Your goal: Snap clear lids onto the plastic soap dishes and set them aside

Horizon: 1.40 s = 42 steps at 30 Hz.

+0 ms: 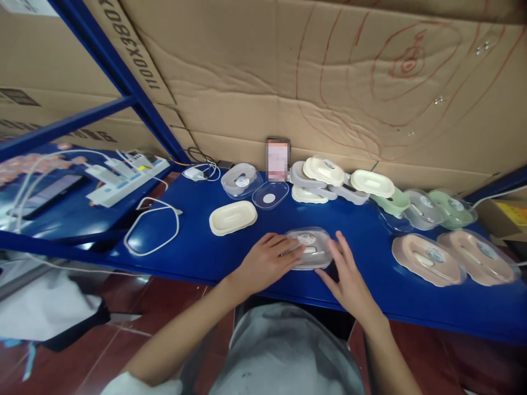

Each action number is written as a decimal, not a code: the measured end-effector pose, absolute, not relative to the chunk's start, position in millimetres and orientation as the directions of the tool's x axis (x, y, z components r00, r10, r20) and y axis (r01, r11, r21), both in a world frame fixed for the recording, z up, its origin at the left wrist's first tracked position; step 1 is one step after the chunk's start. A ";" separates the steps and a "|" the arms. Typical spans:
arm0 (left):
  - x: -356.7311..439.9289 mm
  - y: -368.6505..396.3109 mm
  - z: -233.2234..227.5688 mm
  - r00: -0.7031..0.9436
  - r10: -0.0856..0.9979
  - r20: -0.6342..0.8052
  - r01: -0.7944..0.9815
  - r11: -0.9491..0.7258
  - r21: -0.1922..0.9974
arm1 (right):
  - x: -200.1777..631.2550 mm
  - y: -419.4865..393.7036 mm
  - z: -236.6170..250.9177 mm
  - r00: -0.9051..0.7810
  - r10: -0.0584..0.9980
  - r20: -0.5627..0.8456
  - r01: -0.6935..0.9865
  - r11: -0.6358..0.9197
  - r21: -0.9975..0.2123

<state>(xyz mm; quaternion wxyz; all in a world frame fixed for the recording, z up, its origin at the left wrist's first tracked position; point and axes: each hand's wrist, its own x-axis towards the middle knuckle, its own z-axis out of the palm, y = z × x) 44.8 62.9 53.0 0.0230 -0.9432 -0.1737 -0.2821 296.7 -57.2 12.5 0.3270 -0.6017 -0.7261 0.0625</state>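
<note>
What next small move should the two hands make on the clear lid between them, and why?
Probably press gently down on the clear lid: the left hand has its fingers over it and the right hand is spread at its right end, so both seem well placed. I cannot tell whether it is fully seated.

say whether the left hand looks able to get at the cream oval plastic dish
Probably yes: the left hand lies over the clear-lidded oval box, and only blue tabletop shows between that hand and the cream oval plastic dish.
</note>
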 end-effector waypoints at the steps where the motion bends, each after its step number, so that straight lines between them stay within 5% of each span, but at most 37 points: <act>1: 47.9 55.9 52.3 0.779 0.306 0.547 0.330 -0.942 0.057 | 297.2 -57.2 12.9 -0.083 0.921 0.381 0.837 0.272 -0.475; 10: 52.4 58.7 39.4 0.803 0.383 0.457 0.290 -0.920 0.263 | 298.4 -57.5 7.0 -0.006 0.893 0.449 0.789 0.281 -0.547; 20: 47.5 62.3 33.4 0.767 0.541 0.346 0.334 -0.796 0.504 | 299.9 -57.5 16.6 -0.042 0.895 0.444 0.885 0.239 -0.399; 26: 43.6 69.2 32.6 0.791 0.534 0.297 0.345 -0.791 0.505 | 300.1 -58.6 14.3 -0.113 0.827 0.551 0.920 0.296 -0.256; 34: 49.1 72.9 38.8 0.797 0.490 0.353 0.342 -0.848 0.405 | 301.9 -56.9 12.6 0.024 0.867 0.497 0.863 0.233 -0.449; 42: 48.0 69.5 31.8 0.774 0.528 0.348 0.344 -0.814 0.469 | 301.1 -57.2 11.8 -0.068 0.866 0.495 0.894 0.273 -0.355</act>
